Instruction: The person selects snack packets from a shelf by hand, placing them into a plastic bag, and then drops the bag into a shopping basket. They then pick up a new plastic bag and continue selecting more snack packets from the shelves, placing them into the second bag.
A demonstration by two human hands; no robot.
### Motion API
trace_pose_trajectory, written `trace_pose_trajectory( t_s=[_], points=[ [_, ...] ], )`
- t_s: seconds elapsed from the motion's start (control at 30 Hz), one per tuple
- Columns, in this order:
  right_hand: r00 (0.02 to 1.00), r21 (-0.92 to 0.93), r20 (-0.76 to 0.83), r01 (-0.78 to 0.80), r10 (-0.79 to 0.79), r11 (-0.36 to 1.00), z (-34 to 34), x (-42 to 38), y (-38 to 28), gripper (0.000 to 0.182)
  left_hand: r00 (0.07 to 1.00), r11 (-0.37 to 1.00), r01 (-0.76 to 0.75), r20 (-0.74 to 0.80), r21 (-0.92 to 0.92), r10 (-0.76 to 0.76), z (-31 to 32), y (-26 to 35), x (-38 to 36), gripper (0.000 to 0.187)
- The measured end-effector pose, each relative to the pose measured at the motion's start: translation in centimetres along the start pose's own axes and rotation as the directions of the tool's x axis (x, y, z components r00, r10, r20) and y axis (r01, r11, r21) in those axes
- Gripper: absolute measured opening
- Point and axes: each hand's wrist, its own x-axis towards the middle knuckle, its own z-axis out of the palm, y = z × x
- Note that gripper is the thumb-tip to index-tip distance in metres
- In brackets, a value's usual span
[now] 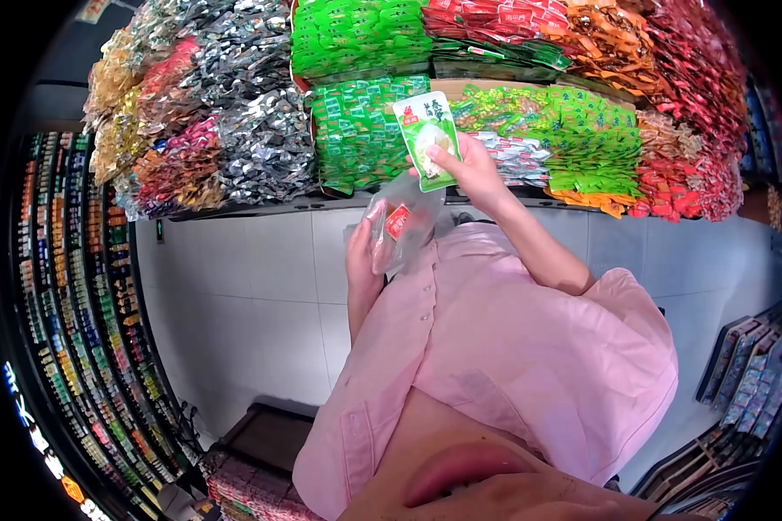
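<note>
My right hand (473, 174) is closed on a green and white snack packet (427, 130), thumb on its front and the packet standing nearly upright. My left hand (363, 247) holds a clear plastic bag (413, 230) at its left side, with the fingers partly seen through the film. Inside the bag shows a small red packet (397, 220). The snack packet's lower end overlaps the bag's top in this view. Just beyond both hands, dark green packets (356, 130) fill one section of the display.
A broad display holds heaps of wrapped snacks: silver packets (265, 139), light green packets (582, 126) and red packets (686, 174). Tall shelves of small goods (78, 304) line the left. Racks (752, 373) stand at right, and a dark stand (269, 438) is at lower left. Pale floor tiles (235, 260) lie below.
</note>
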Motion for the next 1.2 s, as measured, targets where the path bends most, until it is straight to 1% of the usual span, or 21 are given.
trace_pose_trajectory(
  t_s=[0.03,0.1,0.13,0.2,0.23,0.27,0.3,0.37,0.47,0.5,0.6,0.63,0.73,0.77,0.83,0.9,1.0,1.03,1.1,1.17,1.2],
  points=[
    [1.0,0.004,-0.006,-0.005,0.005,1.0,0.3,0.1,0.1,0.03,0.997,1.0,0.011,-0.076,-0.011,-0.012,1.1,0.5,-0.2,0.049],
    [1.0,-0.002,-0.011,-0.003,0.003,1.0,0.9,0.3,0.2,0.03,0.986,1.0,0.01,-0.164,-0.027,-0.014,1.6,0.8,-0.2,0.049],
    [1.0,-0.014,-0.009,0.003,-0.003,1.0,1.1,0.4,0.2,0.03,0.984,1.0,-0.002,-0.176,-0.031,-0.004,1.5,0.7,0.0,0.049],
    [1.0,-0.037,0.0,0.016,-0.016,0.999,1.5,0.6,0.4,0.03,0.996,0.999,-0.018,-0.092,-0.026,0.015,0.3,0.5,0.1,0.049],
    [1.0,-0.049,0.006,0.021,-0.021,0.999,1.7,0.7,0.5,0.031,1.0,1.0,-0.024,0.005,-0.018,0.024,-1.2,0.5,0.0,0.049],
    [1.0,-0.06,0.013,0.025,-0.024,0.998,1.9,0.9,0.7,0.031,0.998,0.999,-0.026,0.052,-0.018,0.027,-1.8,0.5,0.0,0.049],
    [0.998,-0.107,0.005,0.063,-0.063,0.992,2.2,0.9,0.8,0.029,0.995,0.999,-0.029,0.099,-0.019,0.031,-2.5,0.5,0.0,0.049],
    [0.99,-0.201,-0.003,0.139,-0.142,0.97,2.8,1.1,1.0,0.025,0.995,0.999,-0.027,0.096,-0.036,0.03,-2.9,0.4,0.3,0.049],
    [0.98,-0.387,0.194,0.127,-0.054,0.913,2.4,1.2,1.2,0.022,0.996,0.998,-0.018,0.082,-0.058,0.023,-3.2,0.4,0.3,0.048],
    [0.946,-0.375,0.262,0.281,-0.19,0.883,3.0,1.4,1.1,0.013,0.998,0.998,-0.015,0.068,-0.061,0.019,-3.2,0.4,0.3,0.048],
    [0.859,-0.495,0.449,0.469,-0.247,0.732,2.6,1.6,1.8,0.017,1.0,0.998,-0.019,-0.001,-0.066,0.019,-3.2,0.2,0.3,0.047],
    [0.85,-0.525,0.492,0.461,-0.187,0.715,2.7,1.7,1.7,0.018,1.0,0.997,-0.028,-0.009,-0.075,0.028,-3.4,0.1,0.4,0.047],
    [0.783,-0.599,0.618,0.527,-0.071,0.603,2.6,1.8,2.5,0.017,0.999,0.996,-0.037,-0.021,-0.078,0.036,-3.3,0.2,0.2,0.047],
    [0.754,-0.561,0.641,0.586,-0.14,0.585,2.5,1.8,3.6,0.017,0.999,0.996,-0.04,-0.011,-0.074,0.039,-3.5,0.0,0.3,0.047],
    [0.74,-0.544,0.663,0.578,-0.111,0.608,2.6,1.7,4.6,0.018,0.999,0.997,-0.046,0.022,-0.066,0.047,-4.6,-0.6,0.5,0.047],
    [0.723,-0.537,0.687,0.573,-0.073,0.619,2.9,1.6,5.0,0.021,0.999,0.998,-0.046,0.017,-0.043,0.047,-4.8,-0.8,0.5,0.047],
    [0.718,-0.451,0.694,0.478,-0.041,0.754,3.2,1.5,5.8,0.02,1.0,1.0,-0.017,-0.026,-0.009,0.016,-4.4,-0.7,-0.2,0.048],
    [0.718,-0.446,0.694,0.486,-0.054,0.752,3.3,1.5,6.4,0.019,1.0,1.0,0.0,-0.008,-0.008,0.0,-4.8,-0.8,-0.2,0.048],
    [0.717,-0.435,0.692,0.503,-0.08,0.747,3.4,1.5,8.1,0.019,1.0,1.0,0.018,-0.025,0.005,-0.018,-4.3,-0.4,-0.6,0.049],
    [0.723,-0.421,0.688,0.468,-0.063,0.777,3.2,1.3,9.0,0.019,0.995,0.999,0.023,-0.094,0.03,-0.02,-2.8,0.3,-1.4,0.049],
    [0.725,-0.413,0.686,0.45,-0.054,0.792,3.0,1.3,9.4,0.018,0.998,1.0,-0.007,-0.054,0.025,0.008,-3.5,0.0,-1.4,0.049]
  ],
)
